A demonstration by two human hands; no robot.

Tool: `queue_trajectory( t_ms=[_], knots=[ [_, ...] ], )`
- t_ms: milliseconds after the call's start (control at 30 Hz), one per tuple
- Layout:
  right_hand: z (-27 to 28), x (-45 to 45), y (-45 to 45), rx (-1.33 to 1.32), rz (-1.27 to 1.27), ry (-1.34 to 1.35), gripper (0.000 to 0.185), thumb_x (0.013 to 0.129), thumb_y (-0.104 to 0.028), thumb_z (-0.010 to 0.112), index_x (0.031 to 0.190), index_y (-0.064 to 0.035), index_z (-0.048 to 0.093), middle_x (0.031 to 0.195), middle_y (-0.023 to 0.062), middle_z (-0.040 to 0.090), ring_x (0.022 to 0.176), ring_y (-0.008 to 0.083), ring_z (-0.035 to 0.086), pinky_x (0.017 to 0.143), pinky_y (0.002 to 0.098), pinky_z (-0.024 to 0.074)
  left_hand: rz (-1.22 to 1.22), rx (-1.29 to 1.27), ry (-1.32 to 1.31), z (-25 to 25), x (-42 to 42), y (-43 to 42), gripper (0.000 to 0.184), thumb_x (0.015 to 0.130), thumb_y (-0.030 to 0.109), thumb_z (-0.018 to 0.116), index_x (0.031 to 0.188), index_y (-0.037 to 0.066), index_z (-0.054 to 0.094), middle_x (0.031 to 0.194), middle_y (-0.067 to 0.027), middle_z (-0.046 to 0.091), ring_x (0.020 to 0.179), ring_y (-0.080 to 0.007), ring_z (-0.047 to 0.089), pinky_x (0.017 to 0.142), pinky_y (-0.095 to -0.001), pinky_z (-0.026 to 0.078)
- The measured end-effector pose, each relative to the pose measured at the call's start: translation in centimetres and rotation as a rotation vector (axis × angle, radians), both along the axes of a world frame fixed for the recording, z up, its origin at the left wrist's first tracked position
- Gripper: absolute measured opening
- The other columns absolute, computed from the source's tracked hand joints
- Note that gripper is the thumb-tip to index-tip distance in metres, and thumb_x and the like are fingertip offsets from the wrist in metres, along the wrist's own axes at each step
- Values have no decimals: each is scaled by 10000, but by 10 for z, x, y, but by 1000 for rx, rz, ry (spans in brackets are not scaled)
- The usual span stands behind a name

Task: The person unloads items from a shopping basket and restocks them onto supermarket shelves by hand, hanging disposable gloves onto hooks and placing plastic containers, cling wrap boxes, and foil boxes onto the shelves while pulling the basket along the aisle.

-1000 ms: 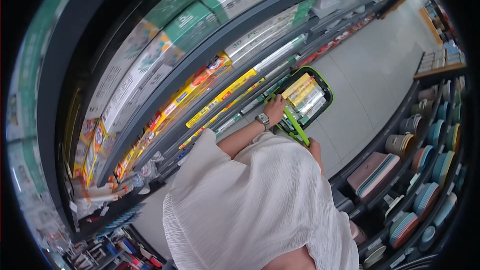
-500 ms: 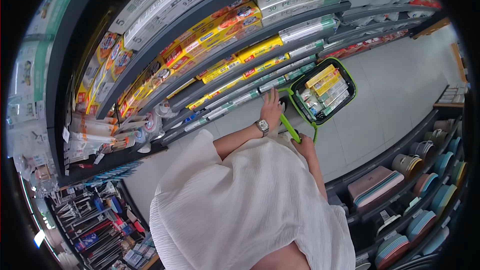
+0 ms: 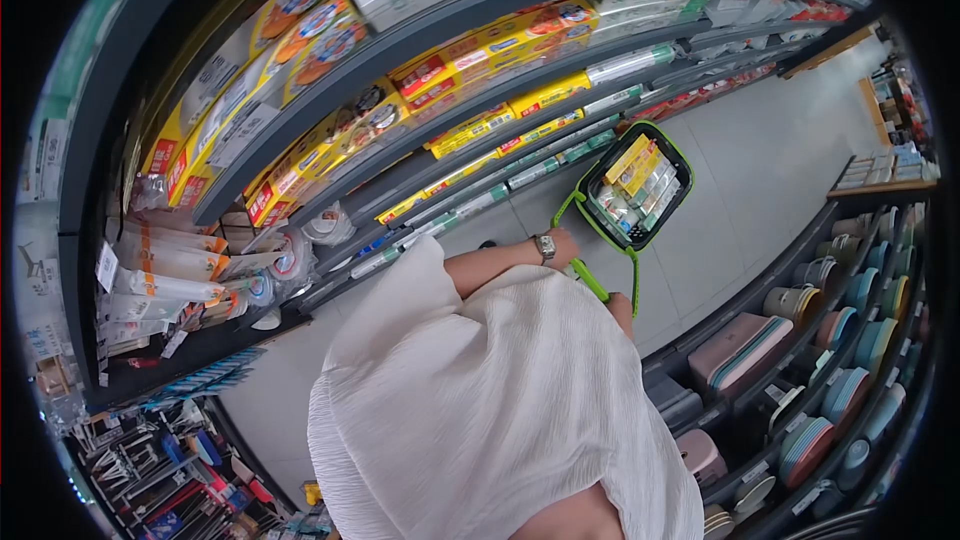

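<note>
Between box-lined shelves (image 3: 420, 35) and dishware shelves (image 3: 742, 404), one basket (image 3: 676, 157) of packets (image 3: 632, 170) lies just beyond its one green handle (image 3: 591, 281). The right hand (image 3: 621, 309) has fingers curled round it; how far the left hand's (image 3: 564, 245) fingers close, I cannot tell.

Head cam, fisheye, facing fwd/down, white top (image 3: 490, 390) v. close, basket (image 3: 685, 180) farther off

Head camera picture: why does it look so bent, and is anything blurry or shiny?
Head view: wide-angle distortion bows the straight shelf edges, with black corners; head view: goods at the far left look soft; head view: the basket is fairly clear; head view: the floor has a pale sheen.
</note>
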State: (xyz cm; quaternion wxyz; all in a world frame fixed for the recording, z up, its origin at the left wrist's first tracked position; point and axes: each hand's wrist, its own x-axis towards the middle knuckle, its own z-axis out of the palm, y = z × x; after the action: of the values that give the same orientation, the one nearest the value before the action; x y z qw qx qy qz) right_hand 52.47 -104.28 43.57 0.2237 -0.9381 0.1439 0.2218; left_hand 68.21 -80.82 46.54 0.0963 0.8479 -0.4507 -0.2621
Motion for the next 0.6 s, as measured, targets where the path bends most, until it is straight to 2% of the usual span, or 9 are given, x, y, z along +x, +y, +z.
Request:
queue_trajectory(
  t_ms=[167,267,367,433,467,500,600],
  knots=[
    [-6,-23,51,5,10,44,383,757,-353,755,808,27,727,787,271,685,793,445,688,726,496,541,-47,-63,-70,-3,-16,54,157,754,204,665,767,73,750,800,-159,732,807,-363,711,806,-491,515],
    [7,-40,85,-1,-63,19,392,756,-375,760,814,11,726,777,259,687,780,440,688,715,489,540,-48,-98,-11,-9,-31,79,152,761,197,664,812,76,741,848,-140,729,882,-337,694,854,-491,483],
    [26,-53,130,-6,-164,-40,379,758,-371,751,837,-1,726,810,251,697,797,434,689,731,492,542,21,-168,-180,-13,-54,106,165,772,169,664,912,93,709,939,-90,693,1018,-292,617,952,-483,404],
    [31,-59,151,15,-157,-85,383,758,-372,761,870,-6,741,801,229,708,789,413,701,741,477,553,33,-120,-203,-16,-61,124,160,769,136,651,912,89,708,934,-95,700,1008,-297,624,931,-482,403],
    [33,-66,162,37,-167,-64,389,756,-377,761,895,-13,742,828,227,713,822,405,703,762,470,556,36,-125,-153,1,-62,137,151,767,125,642,896,88,712,930,-103,706,1002,-293,625,917,-475,409],
    [34,-68,171,58,-178,-55,398,755,-382,761,920,-20,742,854,226,719,854,398,706,783,463,559,31,-117,-171,-5,-65,146,133,767,119,632,866,88,715,912,-115,711,977,-296,634,915,-473,412],
    [47,-86,201,59,-226,27,416,748,-400,741,921,-21,748,913,236,723,895,402,702,821,472,560,15,-198,-169,-2,-74,174,136,759,131,626,804,67,737,868,-146,714,950,-326,647,953,-505,401]
  ],
)
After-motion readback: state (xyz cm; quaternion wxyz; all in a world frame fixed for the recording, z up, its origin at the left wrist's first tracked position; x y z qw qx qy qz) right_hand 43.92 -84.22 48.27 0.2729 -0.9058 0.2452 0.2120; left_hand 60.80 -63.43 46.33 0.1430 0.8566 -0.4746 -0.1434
